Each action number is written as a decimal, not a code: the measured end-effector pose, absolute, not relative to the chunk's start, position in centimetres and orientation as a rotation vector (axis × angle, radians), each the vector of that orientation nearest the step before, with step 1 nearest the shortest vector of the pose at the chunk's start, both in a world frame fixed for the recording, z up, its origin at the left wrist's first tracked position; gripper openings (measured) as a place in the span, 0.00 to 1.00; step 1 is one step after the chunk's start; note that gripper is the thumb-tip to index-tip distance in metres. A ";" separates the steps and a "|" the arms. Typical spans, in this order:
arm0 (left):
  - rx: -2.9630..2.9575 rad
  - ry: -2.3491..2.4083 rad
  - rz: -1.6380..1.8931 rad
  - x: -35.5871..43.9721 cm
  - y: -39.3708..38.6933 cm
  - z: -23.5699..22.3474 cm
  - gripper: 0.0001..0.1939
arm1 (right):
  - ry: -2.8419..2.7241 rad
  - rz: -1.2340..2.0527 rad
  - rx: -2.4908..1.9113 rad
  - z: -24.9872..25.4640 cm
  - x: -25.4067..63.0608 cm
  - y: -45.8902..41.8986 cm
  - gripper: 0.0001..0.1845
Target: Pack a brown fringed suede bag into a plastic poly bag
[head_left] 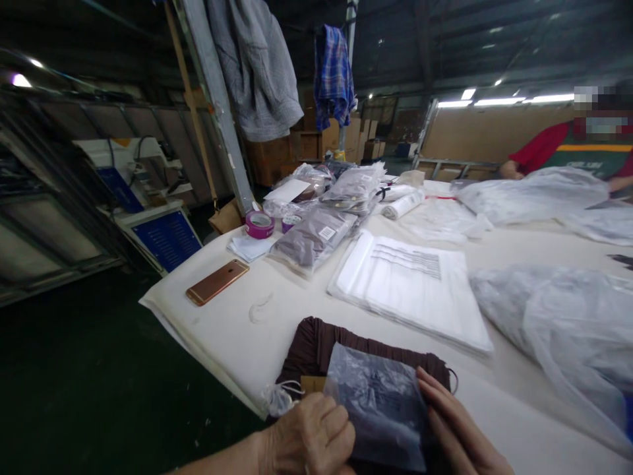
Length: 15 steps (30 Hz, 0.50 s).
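A folded dark brown garment point(316, 343) lies at the near edge of the white table point(237, 330). On top of it rests a small clear plastic bag point(380, 402) with dark contents. My left hand point(311, 432) is closed in a pinch on the bag's left edge, next to a cardboard tag point(312, 384). My right hand point(455, 429) lies with fingers stretched flat against the bag's right edge, touching the garment.
A stack of flat white plastic bags point(410, 284) lies mid-table. Bagged grey garments point(316, 237), a purple tape roll point(260, 224) and a rose-gold phone point(216, 282) sit to the left. Crumpled clear plastic point(568, 316) fills the right. Another person in red point(554, 148) works at the far right.
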<state>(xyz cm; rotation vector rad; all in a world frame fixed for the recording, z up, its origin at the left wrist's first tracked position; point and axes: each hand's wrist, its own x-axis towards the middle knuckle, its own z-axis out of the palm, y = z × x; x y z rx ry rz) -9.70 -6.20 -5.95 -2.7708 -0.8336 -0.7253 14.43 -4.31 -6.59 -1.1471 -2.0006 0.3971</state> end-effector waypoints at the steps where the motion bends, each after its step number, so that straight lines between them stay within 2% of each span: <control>1: -2.816 -0.837 -0.647 -9.6 -6.1 -5.4 0.16 | -2.050 0.296 -1.144 -6.2 14.5 -4.5 0.21; 4: -2.896 -0.897 -0.505 -9.7 -6.2 -4.2 0.09 | -2.308 -0.249 -0.919 -6.3 13.8 -4.4 0.26; 7: -2.851 -1.031 -0.744 -11.1 -7.5 -5.0 0.10 | -2.453 -0.662 -0.749 -7.7 12.9 -3.6 0.33; 11: -2.742 -1.378 -1.196 -14.3 -9.5 -7.8 0.20 | -2.551 -0.816 -0.733 -9.2 12.9 -3.0 0.34; 13: -2.763 -1.446 -1.244 -15.3 -9.6 -8.9 0.24 | -2.529 -0.813 -0.743 -9.5 12.9 -3.2 0.30; 15: -2.795 -1.421 -1.190 -15.6 -8.7 -9.5 0.23 | -2.465 -0.753 -0.825 -9.8 12.7 -3.7 0.23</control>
